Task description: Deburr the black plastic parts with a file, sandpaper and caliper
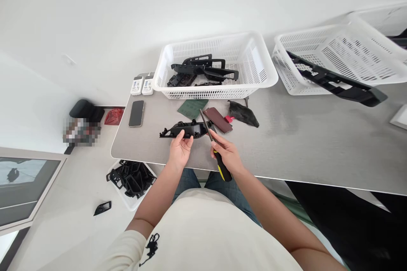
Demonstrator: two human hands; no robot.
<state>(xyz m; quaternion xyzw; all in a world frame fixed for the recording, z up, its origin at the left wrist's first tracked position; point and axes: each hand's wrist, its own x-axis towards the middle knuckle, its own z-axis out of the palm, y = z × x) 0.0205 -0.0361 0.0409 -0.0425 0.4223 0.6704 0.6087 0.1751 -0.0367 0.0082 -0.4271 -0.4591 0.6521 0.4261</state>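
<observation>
My left hand (180, 150) is closed on the near edge of a long black plastic trim part (187, 129), which has clips and tabs along its edges. In my right hand (227, 152) is a file (222, 167) with a black and yellow handle. Its thin dark blade points up and left, across the right end of the trim part; whether it touches cannot be told. Just beyond lie a green abrasive sheet (192, 109), a maroon abrasive pad (218, 119), a small red piece (229, 119) and a crumpled black cloth-like item (243, 114).
A white basket (216, 92) of black parts stands at the table's back, with another white basket (305, 87) to its right, a long black panel (338, 79) across it. A phone (136, 113) and two white boxes (142, 85) lie left. On the floor sits a bin (132, 204) of black frames.
</observation>
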